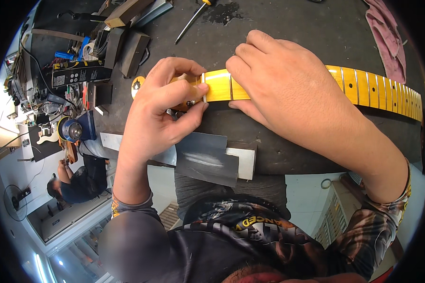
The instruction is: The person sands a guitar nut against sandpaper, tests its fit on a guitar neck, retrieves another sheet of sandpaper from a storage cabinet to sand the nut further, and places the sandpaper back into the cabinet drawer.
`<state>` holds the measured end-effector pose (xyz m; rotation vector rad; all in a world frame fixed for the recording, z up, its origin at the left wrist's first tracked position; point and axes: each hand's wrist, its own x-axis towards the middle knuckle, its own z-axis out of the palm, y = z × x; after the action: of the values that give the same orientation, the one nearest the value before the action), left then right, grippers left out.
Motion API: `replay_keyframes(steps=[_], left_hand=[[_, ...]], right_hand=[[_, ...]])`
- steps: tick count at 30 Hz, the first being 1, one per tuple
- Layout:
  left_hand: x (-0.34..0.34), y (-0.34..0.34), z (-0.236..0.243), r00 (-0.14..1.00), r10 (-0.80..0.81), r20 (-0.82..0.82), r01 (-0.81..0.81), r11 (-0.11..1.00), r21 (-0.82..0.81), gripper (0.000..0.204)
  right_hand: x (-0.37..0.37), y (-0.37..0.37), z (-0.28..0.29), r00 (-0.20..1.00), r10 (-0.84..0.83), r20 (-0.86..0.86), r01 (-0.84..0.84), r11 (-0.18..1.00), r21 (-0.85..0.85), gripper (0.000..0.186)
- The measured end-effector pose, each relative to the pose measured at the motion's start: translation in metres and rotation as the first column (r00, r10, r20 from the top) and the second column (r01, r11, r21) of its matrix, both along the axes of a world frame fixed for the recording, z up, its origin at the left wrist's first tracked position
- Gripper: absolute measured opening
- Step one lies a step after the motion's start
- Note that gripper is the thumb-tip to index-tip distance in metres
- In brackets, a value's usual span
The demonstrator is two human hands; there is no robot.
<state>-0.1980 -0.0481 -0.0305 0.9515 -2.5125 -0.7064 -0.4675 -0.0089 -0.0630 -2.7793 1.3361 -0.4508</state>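
A glossy yellow guitar neck [363,87] lies across the dark bench, its dotted, fretted end to the right and its headstock [137,86] to the left. My left hand [158,104] is closed around the headstock end. Its fingertips touch the pale nut [204,87], and part of the headstock and a tuner is hidden beneath. Farther right, my right hand [288,78] wraps over the neck, thumb on the near edge and fingers curled on the far side, covering several frets.
A dark grey abrasive-looking sheet [205,158] lies over a flat metal strip [111,140] at the bench's near edge. Beyond my hands are a screwdriver [189,28] and a pink cloth [386,40]. Blocks [134,54] and a black box [78,75] crowd the left. Another person [82,181] sits at left.
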Motion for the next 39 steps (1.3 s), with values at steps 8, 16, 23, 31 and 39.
replay_keyframes(steps=[8,16,23,31,39], left_hand=[[-0.001,-0.001,0.000,1.000,-0.006,0.006,0.006,1.000,-0.011,0.025],[0.000,0.002,-0.003,0.999,0.024,-0.024,-0.024,1.000,0.015,0.026],[0.006,0.002,-0.008,0.997,0.022,-0.071,-0.014,0.994,0.112,0.035],[0.016,-0.004,0.005,0.997,-0.005,0.079,-0.001,0.997,0.082,0.032],[0.021,-0.004,0.001,0.997,-0.024,0.075,0.014,0.992,0.129,0.030]], right_hand=[[0.000,0.001,-0.003,1.000,-0.005,0.021,0.006,1.000,-0.024,0.041],[0.000,0.000,0.000,0.995,-0.007,0.096,0.007,1.000,-0.006,0.041],[0.004,-0.001,-0.006,0.981,-0.026,0.194,0.025,1.000,0.008,0.044],[0.030,-0.011,-0.007,0.943,-0.013,0.333,0.014,1.000,0.001,0.041],[0.036,-0.014,-0.001,0.937,-0.039,0.348,0.008,0.996,0.091,0.037]])
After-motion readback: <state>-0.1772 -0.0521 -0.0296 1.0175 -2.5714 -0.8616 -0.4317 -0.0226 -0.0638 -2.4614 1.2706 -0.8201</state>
